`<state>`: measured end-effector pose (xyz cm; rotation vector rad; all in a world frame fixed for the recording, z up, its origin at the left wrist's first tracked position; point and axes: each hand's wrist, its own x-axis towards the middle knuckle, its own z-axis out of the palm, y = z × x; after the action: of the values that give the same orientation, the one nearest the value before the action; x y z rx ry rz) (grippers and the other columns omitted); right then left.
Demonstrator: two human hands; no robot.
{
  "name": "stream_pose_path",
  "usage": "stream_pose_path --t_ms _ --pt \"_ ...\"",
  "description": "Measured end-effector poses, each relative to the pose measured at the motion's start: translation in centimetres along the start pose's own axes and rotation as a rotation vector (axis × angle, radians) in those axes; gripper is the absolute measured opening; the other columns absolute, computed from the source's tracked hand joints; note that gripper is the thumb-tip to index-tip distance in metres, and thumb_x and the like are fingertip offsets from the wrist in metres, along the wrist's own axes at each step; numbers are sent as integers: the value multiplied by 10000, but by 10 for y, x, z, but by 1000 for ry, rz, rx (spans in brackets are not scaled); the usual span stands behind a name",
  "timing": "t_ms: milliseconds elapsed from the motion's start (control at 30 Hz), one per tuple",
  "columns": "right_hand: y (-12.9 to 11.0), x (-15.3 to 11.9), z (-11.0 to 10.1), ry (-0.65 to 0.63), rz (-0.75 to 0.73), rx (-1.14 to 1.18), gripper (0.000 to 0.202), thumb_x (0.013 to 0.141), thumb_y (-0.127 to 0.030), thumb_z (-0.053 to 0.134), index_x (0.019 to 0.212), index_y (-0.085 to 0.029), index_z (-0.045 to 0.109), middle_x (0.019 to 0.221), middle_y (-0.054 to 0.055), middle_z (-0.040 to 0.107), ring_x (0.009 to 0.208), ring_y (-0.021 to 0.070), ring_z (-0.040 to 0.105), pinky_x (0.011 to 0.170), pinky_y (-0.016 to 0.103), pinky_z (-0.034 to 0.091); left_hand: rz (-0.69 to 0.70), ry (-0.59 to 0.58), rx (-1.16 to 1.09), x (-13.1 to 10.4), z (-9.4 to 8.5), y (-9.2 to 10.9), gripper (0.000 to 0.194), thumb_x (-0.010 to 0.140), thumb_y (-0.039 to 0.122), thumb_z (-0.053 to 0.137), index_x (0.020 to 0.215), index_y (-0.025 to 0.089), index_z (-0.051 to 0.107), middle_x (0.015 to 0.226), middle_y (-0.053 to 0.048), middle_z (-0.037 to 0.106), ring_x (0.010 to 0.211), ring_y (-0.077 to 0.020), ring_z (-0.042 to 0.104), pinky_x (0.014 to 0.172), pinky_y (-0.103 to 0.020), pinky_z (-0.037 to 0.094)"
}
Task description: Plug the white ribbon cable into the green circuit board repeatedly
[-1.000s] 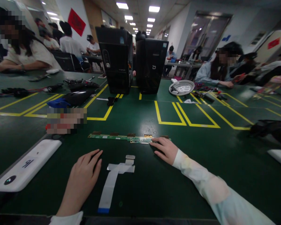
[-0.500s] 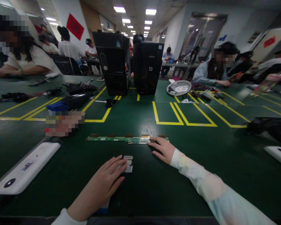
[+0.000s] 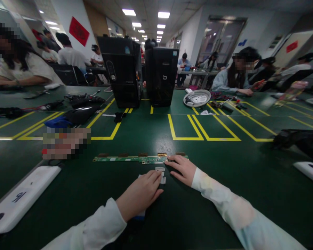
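Note:
A long narrow green circuit board (image 3: 120, 159) lies flat across the dark green table, with brown tabs along its far edge. My right hand (image 3: 182, 170) rests on the right part of the board, its fingers spread. Just below the board, my left hand (image 3: 142, 192) lies over a small white ribbon piece (image 3: 160, 169), fingers together and bent onto it. Most of that piece is hidden under the hand, and a bit of blue shows beneath the palm.
Two black computer towers (image 3: 122, 74) stand at the back. A white basket (image 3: 197, 98) sits right of them. At left are a white device (image 3: 23, 194), cables (image 3: 85, 99) and a pixelated item. A black object (image 3: 294, 140) lies right. People sit around.
My left hand has moved right and slightly up, and the white ribbon piece has moved with it toward the board. My right hand has stayed on the board. The view has shifted slightly.

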<state>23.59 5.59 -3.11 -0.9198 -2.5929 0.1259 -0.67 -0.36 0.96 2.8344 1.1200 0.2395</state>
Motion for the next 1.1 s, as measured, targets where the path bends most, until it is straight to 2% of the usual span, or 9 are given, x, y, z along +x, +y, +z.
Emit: stream_pose_path --t_ms 167,367,533,867,1100 --pt "-1 -1 -3 -1 25 14 388 933 -300 459 1296 -186 533 1313 145 531 1224 243 486 1023 460 424 -16 -47 6 12 2 2 377 949 319 442 1268 137 532 1235 -133 604 1107 -260 569 902 -415 500" --pt "-3 -3 -3 -11 36 19 431 937 -326 442 1342 -198 510 1327 149 517 1243 254 469 1022 479 419 -65 26 -119 4 9 1 438 938 380 460 1321 172 503 1308 -118 572 1195 -258 527 1000 -432 455" --pt "-4 -5 -3 -17 50 13 443 939 -339 434 1356 -210 508 1333 147 512 1242 263 470 1019 486 424 -73 -5 -182 -2 7 0 546 935 440 442 1406 164 409 1403 -126 517 1274 -258 482 1032 -437 437" --pt "-8 -6 -6 -14 60 3 433 940 -321 431 1347 -198 516 1344 149 501 1247 263 461 1014 472 428 -71 -34 -136 -3 11 -1 600 934 470 435 1427 131 389 1473 -134 442 1348 -269 415 1064 -418 412" --pt "-8 -6 -7 -32 72 -4 440 936 -335 444 1349 -201 516 1376 150 473 1243 269 463 1003 467 435 -75 -26 -96 -4 14 -2 593 944 495 395 1432 157 381 1479 -109 439 1366 -268 389 1056 -435 409"
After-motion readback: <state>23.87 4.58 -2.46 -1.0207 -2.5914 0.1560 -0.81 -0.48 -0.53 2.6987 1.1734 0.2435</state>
